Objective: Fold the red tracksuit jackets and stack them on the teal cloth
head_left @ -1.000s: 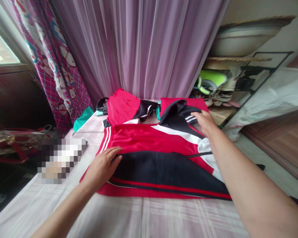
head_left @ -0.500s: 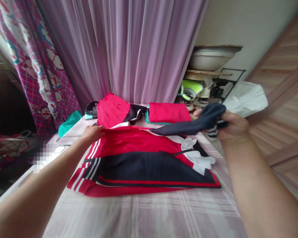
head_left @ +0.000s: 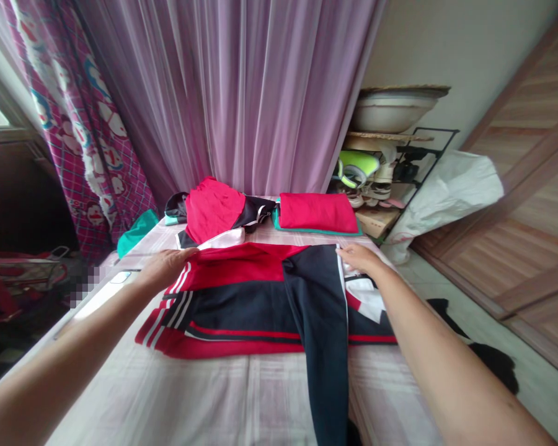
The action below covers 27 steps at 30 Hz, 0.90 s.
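Observation:
A red, black and white jacket (head_left: 242,297) lies spread on the checked bed sheet (head_left: 223,396). Its dark sleeve (head_left: 323,334) runs from the jacket's far edge straight toward me and hangs over the bed's near edge. My left hand (head_left: 167,265) rests flat on the jacket's left part by the white stripes, fingers stretched out. My right hand (head_left: 360,257) lies on the jacket's far right corner, at the top of the sleeve, fingers flat against the cloth.
Behind the jacket lie a crumpled red and black garment (head_left: 216,210) and a folded red garment (head_left: 316,212) on a teal one. A purple curtain (head_left: 242,93) hangs behind. A shoe rack (head_left: 385,179) and a white bag (head_left: 446,192) stand to the right.
My right hand held the dark sleeve up at the right; the sleeve now lies across the jacket toward me, and the hand has let it go. My left hand hardly moved.

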{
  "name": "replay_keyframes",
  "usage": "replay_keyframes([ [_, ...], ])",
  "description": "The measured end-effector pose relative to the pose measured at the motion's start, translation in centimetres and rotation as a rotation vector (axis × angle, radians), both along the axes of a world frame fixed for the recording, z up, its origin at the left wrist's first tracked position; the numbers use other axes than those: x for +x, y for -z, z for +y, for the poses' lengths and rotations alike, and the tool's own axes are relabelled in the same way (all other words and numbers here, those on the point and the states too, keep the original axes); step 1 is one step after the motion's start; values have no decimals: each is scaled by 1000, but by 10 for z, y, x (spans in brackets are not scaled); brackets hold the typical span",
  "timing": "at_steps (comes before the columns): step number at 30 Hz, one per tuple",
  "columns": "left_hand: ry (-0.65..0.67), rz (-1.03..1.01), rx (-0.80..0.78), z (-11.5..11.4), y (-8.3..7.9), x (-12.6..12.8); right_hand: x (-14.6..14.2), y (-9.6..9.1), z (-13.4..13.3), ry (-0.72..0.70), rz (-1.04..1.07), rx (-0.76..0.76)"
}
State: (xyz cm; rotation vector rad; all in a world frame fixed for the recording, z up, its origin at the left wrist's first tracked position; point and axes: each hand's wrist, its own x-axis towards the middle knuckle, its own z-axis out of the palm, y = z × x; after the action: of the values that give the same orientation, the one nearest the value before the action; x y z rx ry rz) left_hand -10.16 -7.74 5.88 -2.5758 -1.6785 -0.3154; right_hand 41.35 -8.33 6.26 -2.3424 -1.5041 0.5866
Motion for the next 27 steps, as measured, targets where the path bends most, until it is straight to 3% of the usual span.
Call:
replay_keyframes([
  [5,56,4,6,-6,-6,4,-7,28,4,-69,-252,70],
  [11,104,4,28,-14,11,-13,27,17,-10,-96,27,127],
  [15,113,-11,-21,-16,29,-19,42,11,-27,-193,130,-100],
  [18,107,-49,-92,-12,29,-20,39,4,-30,-265,-4,-233],
  [20,120,-62,-170,-5,20,-24,35,-3,-25,-221,-198,-183],
  [23,58,-44,-247,11,4,-26,26,-11,-13,-113,-462,21],
  [27,-2,7,-219,31,-2,-12,18,-6,12,-235,-496,224],
])
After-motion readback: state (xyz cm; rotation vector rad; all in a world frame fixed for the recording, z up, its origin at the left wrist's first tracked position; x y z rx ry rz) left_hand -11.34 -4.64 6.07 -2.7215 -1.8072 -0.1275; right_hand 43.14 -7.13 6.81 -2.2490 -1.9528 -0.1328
